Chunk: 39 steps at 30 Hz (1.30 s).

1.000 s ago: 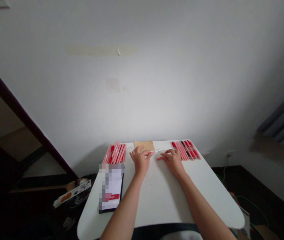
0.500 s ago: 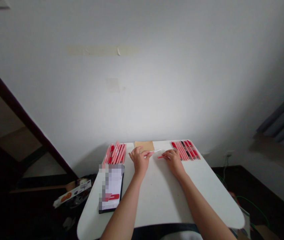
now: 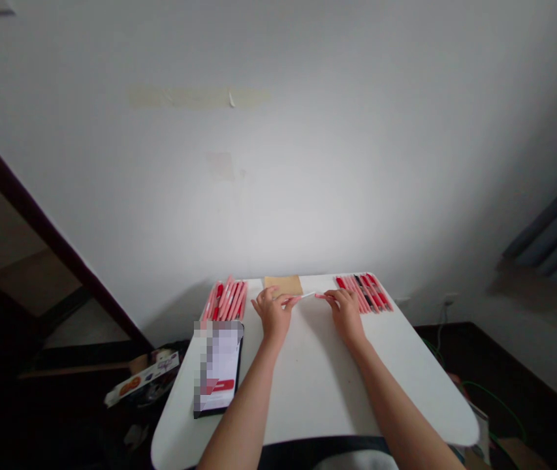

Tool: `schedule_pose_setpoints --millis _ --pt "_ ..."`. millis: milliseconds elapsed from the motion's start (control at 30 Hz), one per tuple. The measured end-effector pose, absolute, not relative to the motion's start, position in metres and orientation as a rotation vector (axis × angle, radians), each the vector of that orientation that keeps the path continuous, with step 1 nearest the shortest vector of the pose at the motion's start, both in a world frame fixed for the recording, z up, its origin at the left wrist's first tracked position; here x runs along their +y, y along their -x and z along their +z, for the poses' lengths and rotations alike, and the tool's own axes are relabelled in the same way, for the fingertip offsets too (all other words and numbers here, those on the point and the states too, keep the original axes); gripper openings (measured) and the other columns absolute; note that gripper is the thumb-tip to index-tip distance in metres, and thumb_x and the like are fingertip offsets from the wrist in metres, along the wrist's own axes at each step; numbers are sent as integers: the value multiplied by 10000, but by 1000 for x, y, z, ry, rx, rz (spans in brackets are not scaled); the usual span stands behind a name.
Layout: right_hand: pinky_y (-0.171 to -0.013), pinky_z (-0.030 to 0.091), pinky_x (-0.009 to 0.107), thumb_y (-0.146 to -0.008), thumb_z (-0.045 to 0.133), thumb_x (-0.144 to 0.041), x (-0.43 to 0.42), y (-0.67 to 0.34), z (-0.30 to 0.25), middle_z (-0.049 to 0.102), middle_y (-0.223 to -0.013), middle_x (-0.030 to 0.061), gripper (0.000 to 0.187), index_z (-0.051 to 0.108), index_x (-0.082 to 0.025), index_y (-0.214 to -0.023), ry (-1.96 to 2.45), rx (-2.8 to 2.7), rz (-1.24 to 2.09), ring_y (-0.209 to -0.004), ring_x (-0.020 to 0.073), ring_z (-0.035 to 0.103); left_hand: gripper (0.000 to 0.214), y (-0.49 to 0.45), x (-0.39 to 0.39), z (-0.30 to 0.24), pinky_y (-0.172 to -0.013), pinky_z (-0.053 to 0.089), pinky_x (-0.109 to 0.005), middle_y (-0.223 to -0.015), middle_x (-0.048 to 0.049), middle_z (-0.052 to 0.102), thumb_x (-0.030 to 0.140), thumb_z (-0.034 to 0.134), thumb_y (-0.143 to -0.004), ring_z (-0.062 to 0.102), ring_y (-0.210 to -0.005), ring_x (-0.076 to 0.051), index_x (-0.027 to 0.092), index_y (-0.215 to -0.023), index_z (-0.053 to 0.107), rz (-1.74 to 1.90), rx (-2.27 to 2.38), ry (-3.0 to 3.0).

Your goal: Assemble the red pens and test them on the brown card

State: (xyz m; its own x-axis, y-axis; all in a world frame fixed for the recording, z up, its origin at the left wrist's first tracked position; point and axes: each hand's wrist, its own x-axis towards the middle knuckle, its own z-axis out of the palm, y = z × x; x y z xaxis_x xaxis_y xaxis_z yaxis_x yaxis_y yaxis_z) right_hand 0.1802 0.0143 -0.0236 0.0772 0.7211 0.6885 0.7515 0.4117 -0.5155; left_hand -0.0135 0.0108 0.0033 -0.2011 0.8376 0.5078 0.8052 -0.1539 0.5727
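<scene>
My left hand (image 3: pixel 274 314) is closed in a pinch on a pink pen piece (image 3: pixel 290 299), from which a thin white refill (image 3: pixel 307 295) sticks out to the right. In my right hand (image 3: pixel 347 314), the thumb and fingers pinch another pink pen piece (image 3: pixel 321 296); most of it is hidden by the fingers. The refill's tip points at the open-looking end of that piece, with hardly any gap between them. I cannot tell whether they touch. Both hands are above the far half of the white table (image 3: pixel 317 378).
Pink and red pens (image 3: pixel 226 300) lie in a pile at the far left. A row of pink, red and black pens (image 3: pixel 365 292) lies far right. A tan paper square (image 3: pixel 285 284) sits near the wall (image 3: pixel 278 196). A tablet (image 3: pixel 224 365) lies at the left.
My right hand has moved slightly up and turned, bringing its pink pen piece into line with the refill's tip. My left hand has barely moved.
</scene>
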Motion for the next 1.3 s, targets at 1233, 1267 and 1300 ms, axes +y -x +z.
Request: schedule_pose_setpoints --millis 1233,1267,1300 --pt "-831 426 400 -897 549 -276 9 -173 -22 693 -884 58 154 699 -246 -922 1183 -1768 -13 -929 245 498 80 7 3 4 -1100 190 -639 -1202 -28 590 388 714 -727 427 -1231 -271 343 -785 746 1206 1942 -2063" --pt "-831 426 401 -895 552 -279 9 -173 -22 692 -886 58 152 698 -247 -922 1181 -1774 -12 -931 245 499 81 7 3 4 -1098 190 -646 -1205 -28 588 388 714 -727 426 -1233 -272 342 -785 745 1206 1939 -2068" --pt "-832 426 402 -895 553 -283 9 -173 -22 692 -886 58 152 698 -248 -921 1180 -1777 -11 -933 246 500 83 7 3 3 -1096 191 -651 -1206 -29 587 389 713 -727 425 -1235 -272 339 -786 745 1207 1936 -2073"
